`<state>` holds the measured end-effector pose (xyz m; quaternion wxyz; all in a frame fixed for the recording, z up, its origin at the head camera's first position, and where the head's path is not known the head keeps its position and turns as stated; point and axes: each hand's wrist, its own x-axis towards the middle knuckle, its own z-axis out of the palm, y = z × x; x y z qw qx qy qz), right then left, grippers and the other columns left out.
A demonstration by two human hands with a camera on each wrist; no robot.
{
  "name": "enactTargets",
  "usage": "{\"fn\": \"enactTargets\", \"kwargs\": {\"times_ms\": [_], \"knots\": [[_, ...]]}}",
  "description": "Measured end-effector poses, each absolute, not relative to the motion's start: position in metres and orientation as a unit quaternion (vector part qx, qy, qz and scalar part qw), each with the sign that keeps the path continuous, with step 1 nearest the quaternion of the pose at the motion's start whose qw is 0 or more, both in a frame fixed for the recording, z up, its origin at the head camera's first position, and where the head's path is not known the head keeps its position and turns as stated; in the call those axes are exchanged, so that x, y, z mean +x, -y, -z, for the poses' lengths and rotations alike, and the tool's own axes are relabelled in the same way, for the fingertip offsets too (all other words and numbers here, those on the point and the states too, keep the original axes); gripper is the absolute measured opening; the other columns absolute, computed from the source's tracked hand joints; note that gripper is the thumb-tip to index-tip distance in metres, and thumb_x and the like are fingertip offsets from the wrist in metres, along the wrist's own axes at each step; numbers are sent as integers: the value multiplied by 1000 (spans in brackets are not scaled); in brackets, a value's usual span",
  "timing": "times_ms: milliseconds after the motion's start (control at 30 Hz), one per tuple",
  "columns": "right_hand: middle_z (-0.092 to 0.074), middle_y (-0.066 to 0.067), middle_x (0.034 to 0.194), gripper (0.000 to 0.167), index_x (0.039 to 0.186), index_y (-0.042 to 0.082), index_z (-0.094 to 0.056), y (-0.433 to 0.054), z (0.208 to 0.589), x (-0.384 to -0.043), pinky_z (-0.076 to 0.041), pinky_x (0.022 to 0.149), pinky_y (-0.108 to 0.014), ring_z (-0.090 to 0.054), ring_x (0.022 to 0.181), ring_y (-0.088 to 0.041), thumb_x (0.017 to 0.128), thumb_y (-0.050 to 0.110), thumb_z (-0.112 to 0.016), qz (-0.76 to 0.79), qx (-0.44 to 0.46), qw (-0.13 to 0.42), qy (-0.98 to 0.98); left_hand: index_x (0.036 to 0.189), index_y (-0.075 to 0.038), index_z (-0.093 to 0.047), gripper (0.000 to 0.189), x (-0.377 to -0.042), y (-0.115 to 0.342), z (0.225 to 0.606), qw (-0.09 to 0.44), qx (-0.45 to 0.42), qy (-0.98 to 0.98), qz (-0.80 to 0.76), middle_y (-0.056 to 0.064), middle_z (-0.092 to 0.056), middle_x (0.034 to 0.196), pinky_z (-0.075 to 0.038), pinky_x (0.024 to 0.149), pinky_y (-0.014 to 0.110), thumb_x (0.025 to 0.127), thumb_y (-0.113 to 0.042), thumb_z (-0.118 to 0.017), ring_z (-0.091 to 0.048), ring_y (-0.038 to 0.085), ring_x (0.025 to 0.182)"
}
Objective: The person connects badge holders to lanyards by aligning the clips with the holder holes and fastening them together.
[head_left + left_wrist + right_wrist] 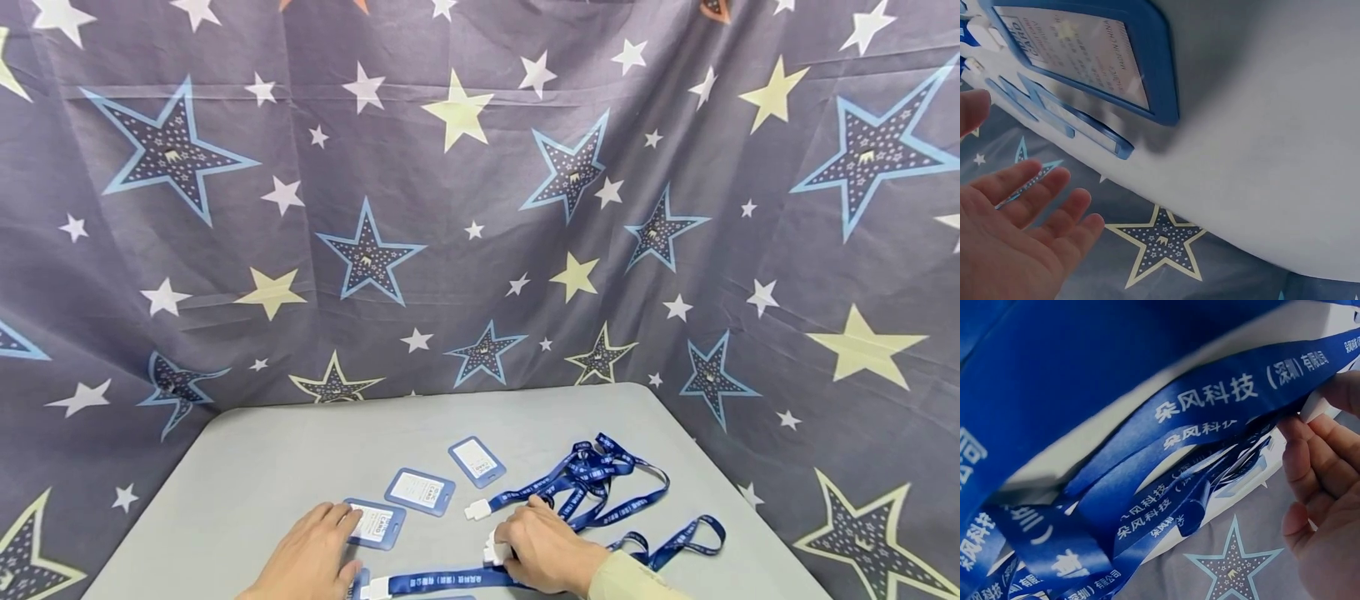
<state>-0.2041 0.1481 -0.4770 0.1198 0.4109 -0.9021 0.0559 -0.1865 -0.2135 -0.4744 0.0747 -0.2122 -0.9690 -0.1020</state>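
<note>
My left hand point(311, 554) is at the left with its fingers relaxed and holding nothing. Its fingertips overlap the left edge of a blue-framed badge holder point(388, 534) in the head view. Just below its thumb, another badge holder point(1079, 56) lies beside the white clip point(375, 588) of a blue lanyard point(450, 580). Over the lanyards on the right, my right hand point(551, 546) pinches a white plastic clip point(493, 552) between thumb and fingers. In the right wrist view, blue lanyard straps point(1229, 387) with white lettering fill much of the foreground.
Two more badge holders point(422, 491) point(477, 462) lie farther back on the grey table point(300, 442). A tangled heap of blue lanyards point(592, 475) sits at the right, one white clip point(477, 509) pointing left. A star-patterned curtain point(450, 208) stands behind the table.
</note>
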Motion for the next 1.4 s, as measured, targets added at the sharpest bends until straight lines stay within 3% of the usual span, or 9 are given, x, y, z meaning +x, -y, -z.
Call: {"fn": "enactTargets", "kwargs": {"times_ms": [367,633,1000,1400], "knots": [[-48,23,68,26,72,29,-60,-141,474,-200,-38,76,-26,-44,67,2,75,19,-83,-58,391,115,911,127,5,-65,60,-193,212,477,91,-218,967,95,21,-63,129,-40,111,60,80,-28,-82,-55,43,124],[-49,24,67,25,70,28,-59,-134,473,-198,-32,70,-23,-43,67,1,78,24,-83,-54,394,125,909,127,1,-65,57,-197,211,477,90,-233,963,101,17,-64,129,-41,110,60,80,-27,-82,-56,41,125],[-51,24,67,29,67,29,-56,-126,476,-200,-34,71,-22,-45,66,3,76,25,-83,-53,402,161,900,128,1,-65,58,-206,211,480,97,-261,956,88,16,-65,129,-44,108,57,80,-28,-82,-57,40,124],[-51,25,66,30,67,30,-56,-119,477,-200,-36,72,-22,-45,64,3,77,28,-84,-46,401,172,899,131,2,-63,59,-214,212,481,49,-238,965,100,21,-61,137,-37,115,60,82,-24,-81,-50,47,133]]}}
